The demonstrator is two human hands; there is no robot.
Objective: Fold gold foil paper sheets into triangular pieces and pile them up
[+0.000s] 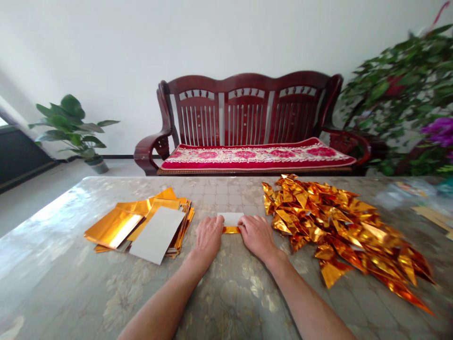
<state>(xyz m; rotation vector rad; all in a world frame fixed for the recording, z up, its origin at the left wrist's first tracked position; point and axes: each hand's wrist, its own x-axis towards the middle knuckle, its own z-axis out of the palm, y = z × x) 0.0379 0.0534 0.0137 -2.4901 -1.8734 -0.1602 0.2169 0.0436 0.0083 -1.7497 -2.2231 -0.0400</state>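
Between my hands lies a sheet of gold foil paper (pixel 231 230), its near edge folded over so a gold strip shows in front of the pale back. My left hand (pixel 209 233) pinches the strip's left end, thumb and fingers together. At the right end, my right hand (pixel 257 234) grips the same fold with bent fingers. Left of my hands is a loose stack of gold foil sheets (pixel 116 222), one sheet (pixel 157 234) on top with its pale side up. To the right spreads a large heap of folded gold foil pieces (pixel 329 222).
The table (pixel 226 293) has a patterned, glossy cover. Clear plastic wrapping (pixel 406 193) and a tan flat piece (pixel 430 217) lie at its far right. Beyond the table stands a dark red wooden bench (pixel 247 113) with a floral cushion (pixel 258 156). Potted plants (pixel 76 125) flank it.
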